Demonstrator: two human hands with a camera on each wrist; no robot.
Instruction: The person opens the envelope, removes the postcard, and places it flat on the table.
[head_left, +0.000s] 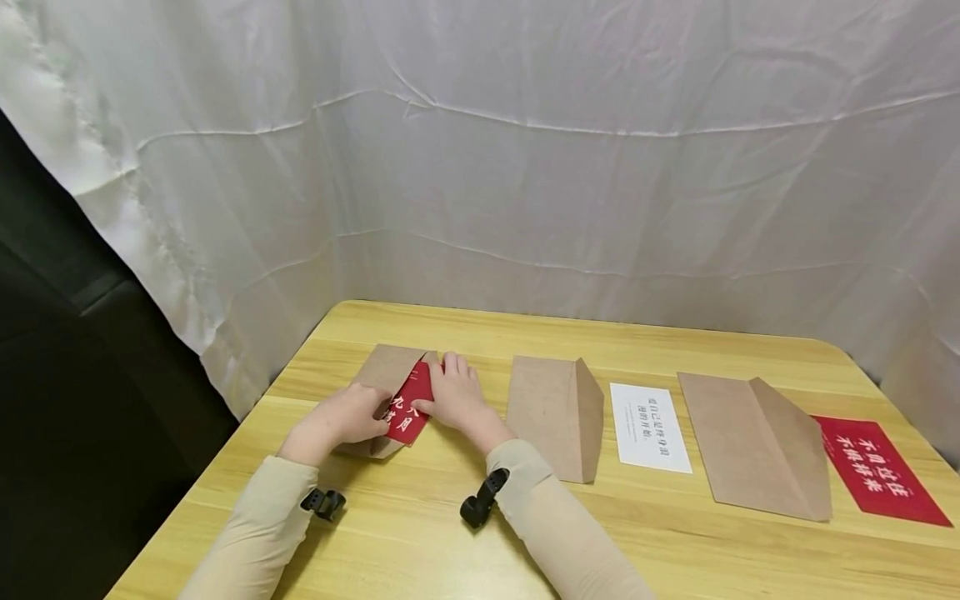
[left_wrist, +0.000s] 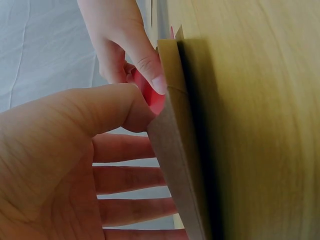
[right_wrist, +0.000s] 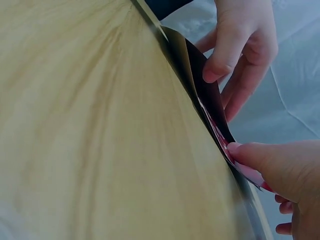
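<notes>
A brown paper envelope [head_left: 388, 365] lies at the left part of the table, its mouth facing right. A red card with white writing [head_left: 415, 390] is partly inside that mouth, the rest of it showing. My left hand [head_left: 336, 427] holds the envelope's upper panel at the opening; in the right wrist view its thumb is inside the panel, which bows up off the card. My right hand [head_left: 459, 395] pinches the card's outer side, thumb on its printed face [right_wrist: 250, 173]. The inserted part of the card is hidden.
To the right, in a row, lie a second envelope [head_left: 542, 412] with its flap unfolded, a white printed card [head_left: 630, 433], a third envelope [head_left: 727, 442] and another red card [head_left: 851, 467], partly under that envelope's flap. A pale curtain [head_left: 525, 200] hangs behind the table.
</notes>
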